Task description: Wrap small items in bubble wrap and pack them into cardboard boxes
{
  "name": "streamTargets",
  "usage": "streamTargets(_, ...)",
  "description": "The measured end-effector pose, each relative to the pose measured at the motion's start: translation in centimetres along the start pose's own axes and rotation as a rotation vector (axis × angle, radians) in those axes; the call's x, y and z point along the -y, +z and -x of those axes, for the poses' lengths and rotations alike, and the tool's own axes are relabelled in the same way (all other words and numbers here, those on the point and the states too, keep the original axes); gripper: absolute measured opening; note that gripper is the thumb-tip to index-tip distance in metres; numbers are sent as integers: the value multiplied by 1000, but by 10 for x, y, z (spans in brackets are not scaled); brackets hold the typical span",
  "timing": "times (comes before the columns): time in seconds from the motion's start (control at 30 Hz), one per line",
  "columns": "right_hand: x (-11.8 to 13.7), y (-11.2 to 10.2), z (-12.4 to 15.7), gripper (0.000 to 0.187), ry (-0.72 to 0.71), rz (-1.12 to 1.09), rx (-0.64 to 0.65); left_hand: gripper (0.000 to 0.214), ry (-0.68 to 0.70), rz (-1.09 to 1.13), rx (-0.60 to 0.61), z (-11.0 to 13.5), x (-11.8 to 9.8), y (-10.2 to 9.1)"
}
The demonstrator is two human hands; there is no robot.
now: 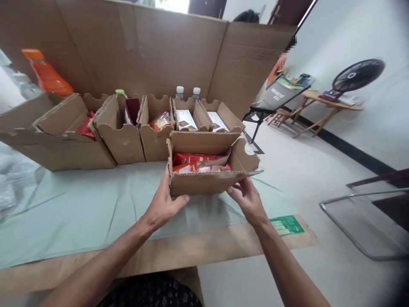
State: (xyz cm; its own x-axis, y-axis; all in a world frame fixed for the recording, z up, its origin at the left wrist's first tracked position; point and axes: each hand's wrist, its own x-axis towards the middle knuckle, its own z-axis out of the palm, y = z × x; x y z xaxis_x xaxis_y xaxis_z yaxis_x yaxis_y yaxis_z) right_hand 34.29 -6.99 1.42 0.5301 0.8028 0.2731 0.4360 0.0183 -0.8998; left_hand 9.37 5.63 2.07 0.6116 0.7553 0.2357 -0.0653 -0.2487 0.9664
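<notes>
I hold a small open cardboard box point(204, 181) with both hands, just above the pale green sheet point(86, 209) on the table. My left hand point(166, 202) grips its left front corner, fingers wrapped underneath. My right hand point(247, 198) holds the right front underside. Inside the box lie red snack packets point(198, 161). A flap point(247, 160) sticks out at its right side.
A row of similar cardboard boxes point(121, 136) with packets stands behind, against a tall cardboard wall point(179, 51). Two water bottles point(188, 92) and an orange bottle point(47, 74) stand at the back. A fan point(358, 74), a wooden table point(322, 102) and a metal frame point(351, 234) are on the right.
</notes>
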Motion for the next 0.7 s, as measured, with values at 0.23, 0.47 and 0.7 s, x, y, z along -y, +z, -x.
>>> streamTargets(0.23, 26, 45, 70, 41, -24, 66, 41, 67, -248, -62, -169, 99, 3, -51)
streamTargets(0.47, 79, 88, 21, 56, -176, -110, 143, 69, -156, -89, -412, 74, -27, -87)
streamTargets(0.7, 98, 51, 84, 46, -86, -22, -208, 63, -8, -163, -60, 87, -70, -55)
